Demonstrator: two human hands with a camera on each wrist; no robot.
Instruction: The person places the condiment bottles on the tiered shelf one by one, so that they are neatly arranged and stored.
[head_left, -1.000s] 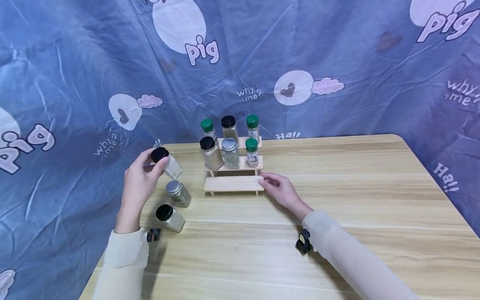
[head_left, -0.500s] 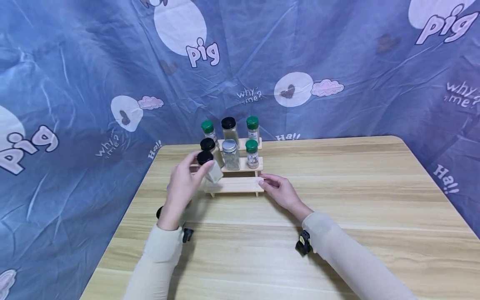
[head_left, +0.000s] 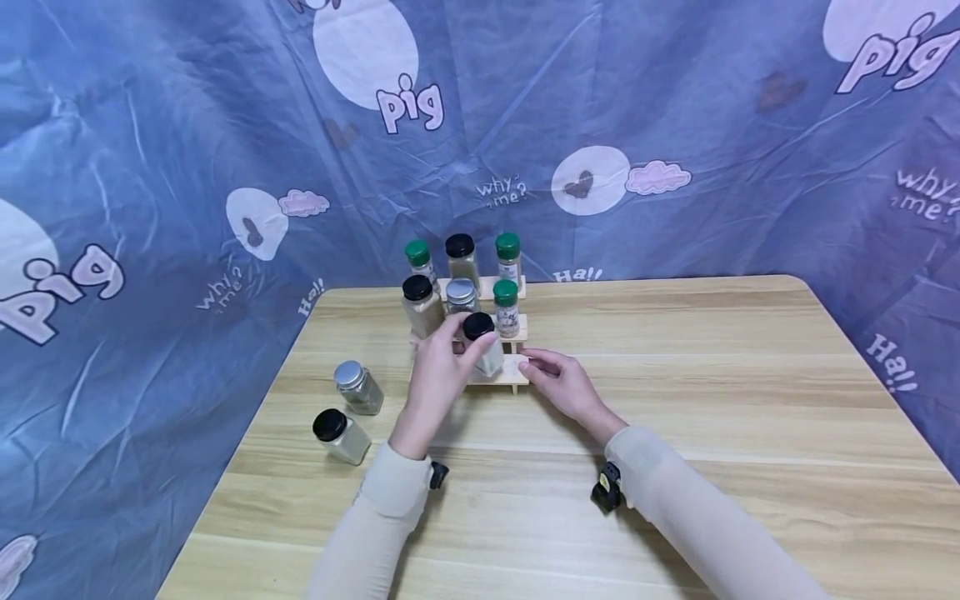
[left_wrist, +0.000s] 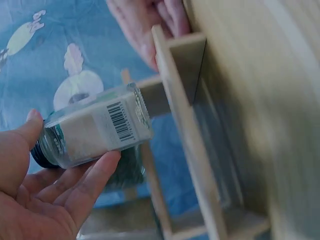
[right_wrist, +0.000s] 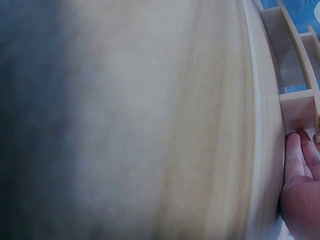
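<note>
My left hand (head_left: 437, 367) holds a glass spice jar (head_left: 491, 357) with a black lid, thumb on one side and fingers on the other. The jar is just over the lowest step of a wooden tiered spice rack (head_left: 517, 367); whether it touches the step cannot be told. In the left wrist view the jar (left_wrist: 95, 130) shows a label with a barcode, its base close to the step's edge. My right hand (head_left: 562, 383) grips the right end of the lowest step. In the right wrist view its fingers (right_wrist: 295, 155) reach the rack's end support (right_wrist: 298, 112).
Upper steps bear green-lidded jars (head_left: 507, 310), black-lidded jars (head_left: 423, 307) and a silver-lidded jar (head_left: 461, 293). On the table (head_left: 675, 375) at left stand another silver-lidded jar (head_left: 360, 390) and a black-lidded jar (head_left: 343, 437). A blue printed cloth (head_left: 480, 125) hangs behind.
My left hand has carried the black-lidded spice jar rightward from the table's left side to the rack's lowest step. My right hand has stayed at the rack's end.
</note>
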